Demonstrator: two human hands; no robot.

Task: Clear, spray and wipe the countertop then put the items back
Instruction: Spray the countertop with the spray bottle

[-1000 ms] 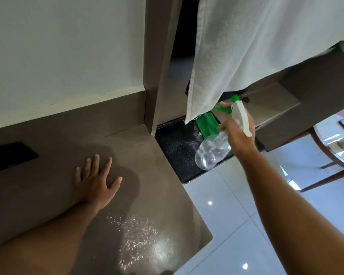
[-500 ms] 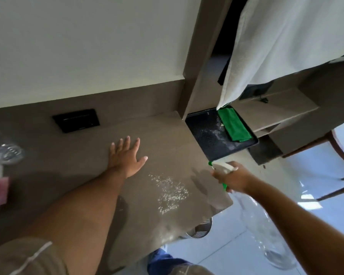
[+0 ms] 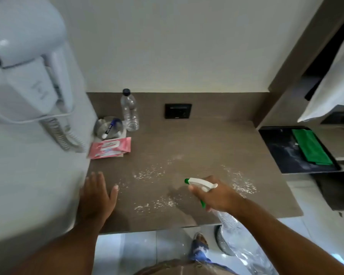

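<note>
Right hand (image 3: pixel 214 195) gripping clear plastic spray bottle (image 3: pixel 202 184), nozzle pointing left; left hand (image 3: pixel 96 197) lying flat, open, on brown countertop (image 3: pixel 197 139). Risk: mist wetting pink wipes packet (image 3: pixel 110 147) sitting uncleared.

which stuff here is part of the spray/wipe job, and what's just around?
In the job:
spray bottle, gripped by the right hand
countertop, spotted with spray
green cloth on the black tray
water bottle, glass, pink wipes pack, uncleared
left hand, flat on countertop

Just around:
hair dryer
wall socket
</note>
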